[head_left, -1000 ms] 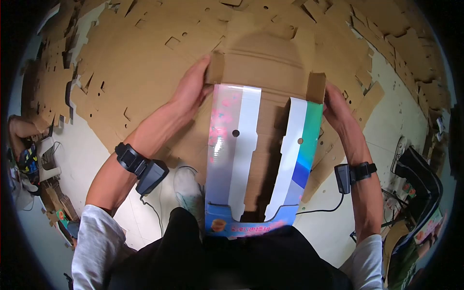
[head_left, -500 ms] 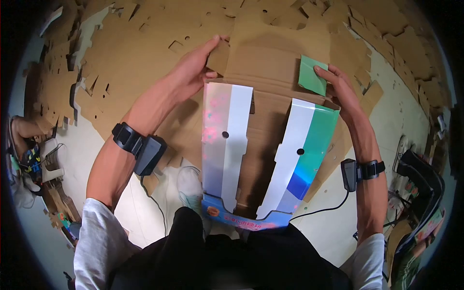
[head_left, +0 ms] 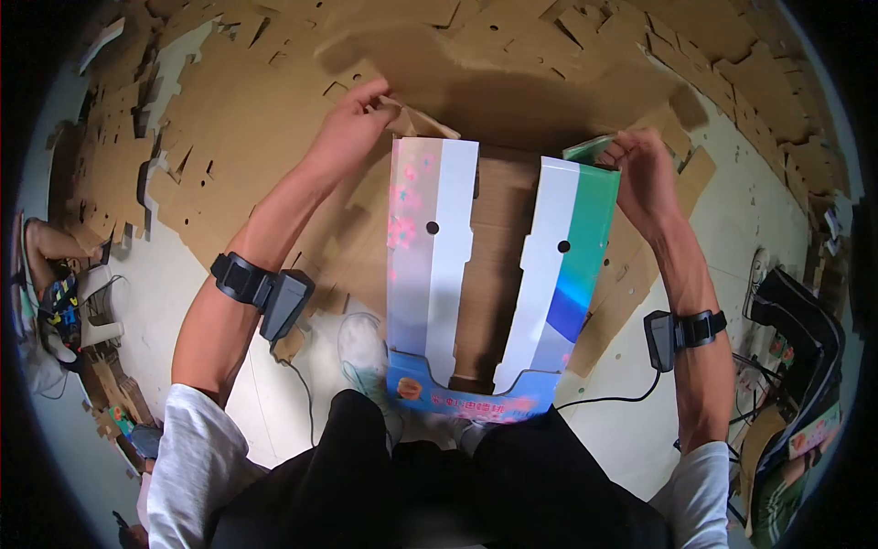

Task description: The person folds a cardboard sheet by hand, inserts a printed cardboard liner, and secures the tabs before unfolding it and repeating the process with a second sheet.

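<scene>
In front of my legs stands a partly folded cardboard box (head_left: 498, 274) with printed outer faces and white inner strips along its open top. Each strip has a round hole. My left hand (head_left: 358, 123) is closed, pinching a brown flap (head_left: 425, 126) at the box's far left corner. At the far right corner my right hand (head_left: 645, 174) has its fingers closed on a green flap (head_left: 588, 148), now seen nearly edge-on. The near end is a blue printed panel (head_left: 471, 401) with a dipped upper edge. My right fingertips are partly hidden behind the flap.
Flattened brown cardboard (head_left: 256, 119) with cut-outs covers much of the floor. My shoe (head_left: 359, 343) is left of the box. Another person's arm (head_left: 59, 242) shows at far left. A dark chair-like object (head_left: 805, 339) stands at right, and a cable (head_left: 613, 400) runs from my right wrist device.
Both far flaps have tilted from lying outward to nearly upright, with my hands turning along with them. The box's far end has shifted slightly, and a shadow falls beyond it.
</scene>
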A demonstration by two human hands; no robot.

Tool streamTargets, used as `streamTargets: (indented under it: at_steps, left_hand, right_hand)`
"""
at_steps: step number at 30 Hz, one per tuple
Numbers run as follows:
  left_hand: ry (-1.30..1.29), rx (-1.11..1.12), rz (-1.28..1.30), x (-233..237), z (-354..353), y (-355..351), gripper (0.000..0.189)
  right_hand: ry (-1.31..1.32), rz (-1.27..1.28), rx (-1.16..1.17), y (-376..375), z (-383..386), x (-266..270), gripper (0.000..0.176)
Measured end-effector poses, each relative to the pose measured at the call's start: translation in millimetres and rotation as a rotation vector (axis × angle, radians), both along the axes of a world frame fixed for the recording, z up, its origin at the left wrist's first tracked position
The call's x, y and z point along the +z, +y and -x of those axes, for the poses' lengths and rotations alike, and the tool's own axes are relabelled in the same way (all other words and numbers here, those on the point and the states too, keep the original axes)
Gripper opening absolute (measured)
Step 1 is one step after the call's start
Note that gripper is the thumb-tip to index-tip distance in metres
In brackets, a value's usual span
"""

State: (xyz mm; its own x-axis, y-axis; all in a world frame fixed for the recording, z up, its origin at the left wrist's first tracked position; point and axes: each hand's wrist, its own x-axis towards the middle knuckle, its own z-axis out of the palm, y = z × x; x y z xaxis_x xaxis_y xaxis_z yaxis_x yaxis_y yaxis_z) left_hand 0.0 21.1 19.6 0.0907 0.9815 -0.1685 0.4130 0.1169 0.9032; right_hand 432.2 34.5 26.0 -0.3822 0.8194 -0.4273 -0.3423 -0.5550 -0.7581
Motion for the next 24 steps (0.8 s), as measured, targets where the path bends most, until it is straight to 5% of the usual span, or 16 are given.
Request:
streamTargets:
  at_steps: [3, 6, 9, 13, 14, 16, 24]
  left_hand:
    - [0.170, 0.013, 0.422, 28, 2, -13, 0.029]
    - [-0.308, -0.179, 0.346, 24, 8, -26, 0.030]
    - [-0.646, -0.089, 0.478, 19, 9, -29, 0.029]
    - [-0.319, -0.044, 0.369, 40, -24, -47, 0.037]
    - [-0.415, 0.053, 0.381, 40, -36, -52, 0.038]
    - [-0.602, 0.255, 0.415, 36, -56, -62, 0.039]
    - [-0.521, 0.507, 0.352, 44, -75, -66, 0.036]
  right_hand:
    - [-0.272, 0.013, 0.000, -16, 21, 47, 0.034]
    - [-0.759, -0.142, 0.390, -19, 39, 84, 0.048]
    - [-0.713, -0.128, 0.314, -24, 43, 65, 0.046]
    - [-0.750, -0.018, -0.065, -41, 72, 27, 0.037]
    - [-0.710, -0.016, -0.184, -47, 81, 22, 0.035]
    - [-0.694, 0.004, -0.232, -51, 90, 26, 0.035]
    - [-0.699, 0.044, -0.286, -51, 98, 35, 0.035]
